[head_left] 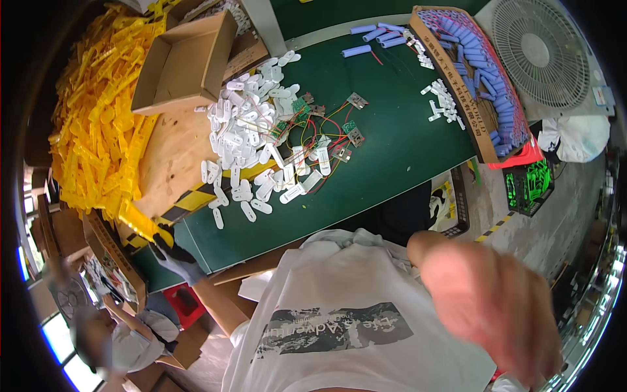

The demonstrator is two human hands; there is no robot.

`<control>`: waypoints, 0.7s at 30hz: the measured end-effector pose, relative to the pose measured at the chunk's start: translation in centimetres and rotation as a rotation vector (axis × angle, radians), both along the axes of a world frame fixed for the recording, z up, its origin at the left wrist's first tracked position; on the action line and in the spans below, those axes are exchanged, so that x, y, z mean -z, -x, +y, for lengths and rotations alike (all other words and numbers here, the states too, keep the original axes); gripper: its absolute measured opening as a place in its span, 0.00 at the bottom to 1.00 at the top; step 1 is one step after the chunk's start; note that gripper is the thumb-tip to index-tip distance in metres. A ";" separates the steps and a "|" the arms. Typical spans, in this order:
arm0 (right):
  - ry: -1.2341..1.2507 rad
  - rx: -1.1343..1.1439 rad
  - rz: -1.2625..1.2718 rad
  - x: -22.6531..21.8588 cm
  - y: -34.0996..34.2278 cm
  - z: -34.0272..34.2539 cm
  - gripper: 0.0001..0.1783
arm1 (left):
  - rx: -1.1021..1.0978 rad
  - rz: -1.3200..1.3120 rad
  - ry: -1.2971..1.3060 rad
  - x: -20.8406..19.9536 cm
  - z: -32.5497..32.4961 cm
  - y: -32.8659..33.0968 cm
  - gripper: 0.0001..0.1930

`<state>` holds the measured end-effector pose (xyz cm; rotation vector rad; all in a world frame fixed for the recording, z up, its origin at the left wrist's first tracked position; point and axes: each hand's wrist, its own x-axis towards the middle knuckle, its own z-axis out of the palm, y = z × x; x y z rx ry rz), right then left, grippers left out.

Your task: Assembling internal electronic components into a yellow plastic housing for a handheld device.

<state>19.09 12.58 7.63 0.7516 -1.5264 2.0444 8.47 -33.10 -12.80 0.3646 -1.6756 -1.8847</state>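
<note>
My left hand (175, 256), in a grey glove with black fingers, is closed around one end of a yellow plastic part (140, 222) at the table's left edge. That part reaches up to a large heap of similar yellow parts (104, 111). My right hand (493, 307) is bare and raised close to the camera at the lower right, over the floor side. Its fingers look curled but are blurred, and anything in them is hidden. White plastic shells (238, 127) lie piled on the green table (398, 124), with wired circuit boards (353, 135) beside them.
An empty cardboard box (186, 62) tilts beside the yellow heap. Blue battery cells (356, 51) lie at the back, near a carton (480, 124) of more cells. A fan (539, 52) stands at far right, above a green-filled crate (529, 186). A co-worker (140, 340) sits lower left.
</note>
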 end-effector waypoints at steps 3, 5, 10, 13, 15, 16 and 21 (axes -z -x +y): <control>0.249 -0.392 -0.037 -5.3 -3.1 -0.6 0.17 | 0.055 0.050 0.017 1.0 2.7 0.1 0.20; 0.284 -0.519 -0.066 -5.9 -4.2 1.7 0.17 | 0.125 0.013 0.028 0.9 4.0 -0.5 0.20; 0.332 -0.621 -0.041 -5.9 -8.3 3.0 0.17 | 0.122 -0.059 -0.008 3.7 6.1 0.8 0.17; 0.367 -0.694 -0.036 -6.5 -9.9 4.4 0.17 | 0.124 -0.011 -0.103 3.9 6.0 -1.3 0.20; 0.412 -0.745 -0.038 -5.6 -10.1 4.0 0.18 | 0.181 -0.065 -0.076 3.5 4.8 -0.6 0.20; 0.441 -0.791 -0.051 -5.6 -10.0 4.2 0.18 | 0.156 -0.043 -0.090 4.0 4.7 -1.3 0.19; 0.581 -0.825 -0.062 -5.3 -5.9 0.4 0.19 | 0.199 -0.042 -0.053 4.3 6.2 0.8 0.21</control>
